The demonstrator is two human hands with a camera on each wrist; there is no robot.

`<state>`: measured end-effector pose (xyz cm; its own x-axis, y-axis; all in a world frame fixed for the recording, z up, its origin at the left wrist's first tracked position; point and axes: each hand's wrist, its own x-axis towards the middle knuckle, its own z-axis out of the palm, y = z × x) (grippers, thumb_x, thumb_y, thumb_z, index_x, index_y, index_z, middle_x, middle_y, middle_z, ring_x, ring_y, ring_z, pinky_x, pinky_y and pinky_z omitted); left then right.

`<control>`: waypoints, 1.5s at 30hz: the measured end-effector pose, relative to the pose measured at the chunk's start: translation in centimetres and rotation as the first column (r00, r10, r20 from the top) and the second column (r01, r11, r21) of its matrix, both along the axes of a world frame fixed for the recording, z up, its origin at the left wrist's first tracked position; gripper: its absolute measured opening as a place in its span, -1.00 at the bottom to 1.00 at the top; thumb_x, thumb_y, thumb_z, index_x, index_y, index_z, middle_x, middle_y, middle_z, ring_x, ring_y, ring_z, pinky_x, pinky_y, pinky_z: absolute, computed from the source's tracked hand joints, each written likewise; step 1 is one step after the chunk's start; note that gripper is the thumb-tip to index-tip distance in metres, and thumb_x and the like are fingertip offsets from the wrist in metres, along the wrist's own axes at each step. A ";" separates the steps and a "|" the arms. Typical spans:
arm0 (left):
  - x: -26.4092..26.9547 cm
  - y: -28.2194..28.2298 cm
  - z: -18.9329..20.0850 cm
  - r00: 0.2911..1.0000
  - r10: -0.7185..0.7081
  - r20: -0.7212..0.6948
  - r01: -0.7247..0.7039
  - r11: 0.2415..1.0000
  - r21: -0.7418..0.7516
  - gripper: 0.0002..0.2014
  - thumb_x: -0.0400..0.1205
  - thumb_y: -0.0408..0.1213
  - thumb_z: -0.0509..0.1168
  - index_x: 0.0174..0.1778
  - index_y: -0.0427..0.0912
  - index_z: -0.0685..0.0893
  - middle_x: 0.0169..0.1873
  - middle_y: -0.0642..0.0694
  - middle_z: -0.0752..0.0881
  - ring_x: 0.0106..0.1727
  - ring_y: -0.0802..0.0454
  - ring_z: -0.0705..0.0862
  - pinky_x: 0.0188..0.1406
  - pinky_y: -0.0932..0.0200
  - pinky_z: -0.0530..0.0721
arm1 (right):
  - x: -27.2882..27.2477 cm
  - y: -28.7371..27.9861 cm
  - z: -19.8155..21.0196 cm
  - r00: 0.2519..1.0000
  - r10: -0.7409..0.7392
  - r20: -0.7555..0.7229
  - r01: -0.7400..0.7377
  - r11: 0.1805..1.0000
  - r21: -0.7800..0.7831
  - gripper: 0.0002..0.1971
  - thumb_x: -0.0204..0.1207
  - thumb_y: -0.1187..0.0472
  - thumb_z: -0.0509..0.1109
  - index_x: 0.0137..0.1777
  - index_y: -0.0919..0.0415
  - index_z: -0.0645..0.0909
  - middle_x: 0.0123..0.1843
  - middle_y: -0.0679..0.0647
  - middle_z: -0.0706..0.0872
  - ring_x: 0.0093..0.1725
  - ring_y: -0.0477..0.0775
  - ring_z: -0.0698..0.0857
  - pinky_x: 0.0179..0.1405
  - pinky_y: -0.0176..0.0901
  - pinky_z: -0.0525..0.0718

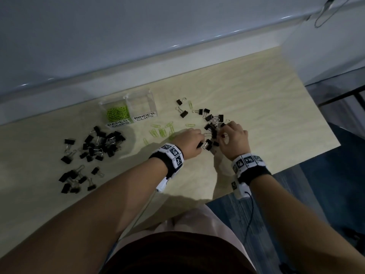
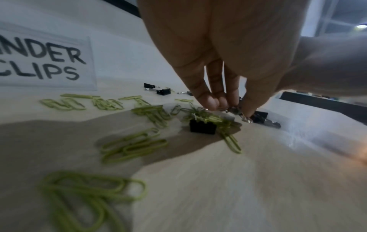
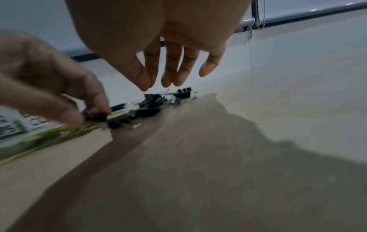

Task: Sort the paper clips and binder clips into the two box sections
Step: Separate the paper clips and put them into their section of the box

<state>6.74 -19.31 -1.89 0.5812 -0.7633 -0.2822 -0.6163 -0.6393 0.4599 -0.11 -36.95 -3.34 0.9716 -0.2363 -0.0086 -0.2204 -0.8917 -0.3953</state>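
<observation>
A clear two-section box (image 1: 128, 107) stands at the back; its PAPER CLIPS section (image 1: 117, 115) holds green paper clips and its BINDER CLIPS section (image 1: 143, 107) looks bare inside. Between my hands lies a cluster of black binder clips (image 1: 213, 123). My left hand (image 1: 198, 142) pinches a binder clip (image 3: 95, 117) at the cluster's left edge, thumb and fingertips closed on its metal handles (image 2: 237, 110). My right hand (image 3: 168, 81) hovers just above the cluster (image 3: 151, 103) with relaxed, spread fingers and holds nothing. Loose green paper clips (image 1: 162, 131) lie left of my left hand.
Two heaps of black binder clips (image 1: 100, 144) (image 1: 75, 179) lie at the table's left. A few stray binder clips (image 1: 182, 112) sit behind the cluster. One binder clip (image 2: 202, 126) is tangled with paper clips. The table edge (image 1: 276, 169) runs close on the right.
</observation>
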 end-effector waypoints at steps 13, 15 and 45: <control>7.8 3.6 0.3 0.940 0.324 0.107 -0.308 0.941 -0.141 -0.73 0.57 -0.40 0.23 0.18 -0.21 0.62 0.13 -0.16 0.61 0.20 -0.15 0.51 0.13 -0.07 0.59 | -0.5 10.5 -0.5 0.951 0.310 -0.004 -0.310 0.949 -0.057 -0.74 0.48 -0.02 0.23 -0.01 0.01 0.71 -0.06 0.00 0.68 -0.11 0.11 0.58 -0.11 0.02 0.51; 8.3 3.0 -0.1 0.965 0.206 0.165 -0.209 0.978 -0.001 -0.63 0.59 -0.38 0.22 0.34 -0.20 0.53 0.29 -0.12 0.54 0.32 -0.18 0.39 0.25 -0.07 0.52 | -0.1 10.7 -0.7 0.935 0.354 -0.017 -0.354 0.932 -0.079 -0.73 0.52 0.01 0.20 -0.04 0.02 0.73 -0.11 0.00 0.68 -0.14 0.12 0.59 -0.15 0.00 0.49; -1.8 12.4 -0.6 0.938 0.235 0.255 -0.246 0.969 0.012 -0.57 0.58 -0.28 0.27 0.39 -0.21 0.51 0.38 -0.20 0.52 0.41 -0.23 0.40 0.39 -0.22 0.47 | -1.7 7.3 0.0 0.977 0.207 -0.042 -0.197 0.964 0.178 -0.81 0.35 0.17 0.54 -0.15 0.29 0.69 -0.23 0.15 0.64 -0.29 0.09 0.56 -0.33 -0.20 0.55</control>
